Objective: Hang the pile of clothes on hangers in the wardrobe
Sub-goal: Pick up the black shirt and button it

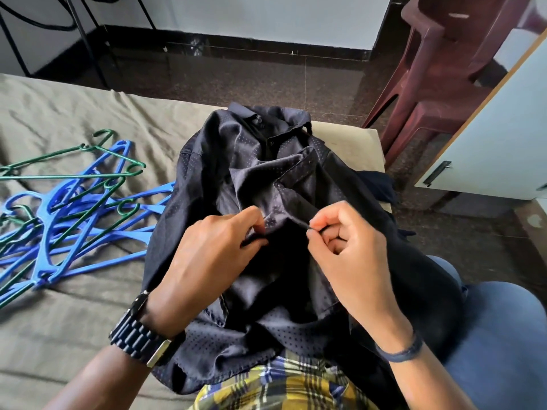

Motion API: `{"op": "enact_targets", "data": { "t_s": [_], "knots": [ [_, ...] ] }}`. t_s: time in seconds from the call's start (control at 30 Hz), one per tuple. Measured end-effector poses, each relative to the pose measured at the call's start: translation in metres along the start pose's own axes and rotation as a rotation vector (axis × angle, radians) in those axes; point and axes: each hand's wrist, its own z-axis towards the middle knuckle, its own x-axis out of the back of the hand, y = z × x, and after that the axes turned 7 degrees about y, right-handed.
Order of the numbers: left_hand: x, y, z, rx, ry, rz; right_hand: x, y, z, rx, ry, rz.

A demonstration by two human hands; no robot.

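Dark dotted shirt [266, 179] is spread in front of me, collar away from me, lying partly on the bed [74, 315] and partly over my lap. My left hand [213, 255] pinches the shirt's front edge btwn thumb and fingertips, near the middle of the placket. My right hand [352, 250] is just opposite, thumb and forefinger pinched on the other front edge, remaining fingers curled into the palm. The two hands are close together, not touching, w/ a fold of dark cloth btwn them. Can't tell if a button is in either pinch, too small and dark.

Watch [139, 329] w/ dark link band on my left wrist; thin dark band [399, 350] on my right wrist. A yellow plaid garment [281, 383] sits under the shirt's hem, nearest me.

Left of the shirt, on the bed sheet, a tangled heap of blue hangers [88, 232] and green hangers [71, 173], one blue end touching the shirt's sleeve. Beyond the bed, dark floor [266, 81], a maroon plastic chair [438, 69] at right, and a pale cabinet door [488, 137] w/ a dark handle.
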Motion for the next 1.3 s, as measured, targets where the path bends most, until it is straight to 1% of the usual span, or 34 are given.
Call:
{"op": "enact_targets", "data": {
  "t_s": [0.07,0.1,0.13,0.17,0.23,0.3,0.33,0.37,0.4,0.47,0.53,0.57,0.6,0.67,0.7,0.77,0.8,0.83,0.87,0.9,0.93,1.0,1.1,1.13,1.23,1.27,1.3],
  "knots": [
    [0.004,0.001,-0.005,-0.047,-0.043,-0.001,0.000,-0.006,-0.002,0.142,0.043,-0.044],
    [0.003,0.000,-0.008,-0.070,-0.074,-0.017,-0.002,-0.005,-0.005,0.172,0.018,-0.073],
    [0.002,-0.001,-0.012,-0.095,-0.112,-0.037,-0.005,-0.002,-0.008,0.161,-0.040,-0.098],
    [-0.002,-0.001,-0.017,-0.119,-0.161,-0.046,-0.009,0.003,-0.012,0.121,-0.132,-0.125],
    [-0.014,0.001,-0.034,-0.113,-0.310,0.005,-0.017,0.016,-0.024,0.033,-0.384,-0.199],
    [-0.025,0.004,-0.051,-0.026,-0.505,0.087,-0.019,0.027,-0.035,-0.062,-0.671,-0.253],
    [-0.029,0.003,-0.059,0.013,-0.595,0.085,-0.018,0.031,-0.038,-0.117,-0.794,-0.263],
    [-0.031,0.001,-0.063,0.039,-0.659,0.033,-0.015,0.033,-0.038,-0.172,-0.884,-0.261],
    [-0.031,0.000,-0.064,0.049,-0.705,-0.035,-0.012,0.032,-0.036,-0.219,-0.939,-0.247],
    [-0.026,-0.003,-0.058,0.047,-0.816,-0.103,-0.007,0.030,-0.026,-0.275,-0.997,-0.224],
    [-0.019,-0.006,-0.044,0.084,-0.898,-0.172,-0.003,0.026,-0.012,-0.301,-1.016,-0.187],
    [-0.017,-0.008,-0.035,0.102,-0.875,-0.203,-0.002,0.024,-0.004,-0.300,-1.000,-0.161],
    [-0.016,-0.010,-0.025,0.114,-0.806,-0.212,-0.002,0.024,0.004,-0.289,-0.970,-0.139],
    [-0.022,-0.019,-0.004,0.138,-0.589,-0.213,-0.003,0.027,0.023,-0.274,-0.878,-0.125],
    [-0.028,-0.024,0.006,0.158,-0.457,-0.219,-0.006,0.029,0.032,-0.271,-0.800,-0.129],
    [-0.046,-0.034,0.027,0.208,-0.177,-0.211,-0.015,0.037,0.053,-0.192,-0.554,-0.210],
    [-0.055,-0.038,0.040,0.233,-0.078,-0.213,-0.023,0.040,0.065,-0.113,-0.411,-0.291],
    [-0.064,-0.041,0.053,0.252,-0.030,-0.217,-0.031,0.044,0.077,-0.047,-0.301,-0.363],
    [-0.072,-0.044,0.066,0.270,-0.027,-0.226,-0.038,0.047,0.088,-0.016,-0.234,-0.404],
    [-0.079,-0.047,0.080,0.284,-0.057,-0.226,-0.045,0.050,0.100,-0.020,-0.208,-0.424],
    [-0.087,-0.049,0.091,0.284,-0.113,-0.204,-0.051,0.054,0.109,-0.049,-0.218,-0.435],
    [-0.098,-0.055,0.104,0.233,-0.219,-0.107,-0.059,0.063,0.122,-0.092,-0.304,-0.501],
    [-0.088,-0.064,0.103,0.160,-0.284,0.003,-0.060,0.068,0.129,-0.094,-0.412,-0.573],
    [-0.080,-0.067,0.099,0.146,-0.358,0.053,-0.057,0.067,0.128,-0.095,-0.466,-0.558],
    [-0.060,-0.075,0.088,0.132,-0.611,0.211,-0.053,0.057,0.123,-0.047,-0.751,-0.522],
    [-0.057,-0.077,0.086,0.132,-0.650,0.232,-0.055,0.054,0.123,-0.035,-0.821,-0.534],
    [-0.056,-0.080,0.084,0.126,-0.655,0.228,-0.058,0.052,0.123,-0.020,-0.871,-0.567]
  ]
}}
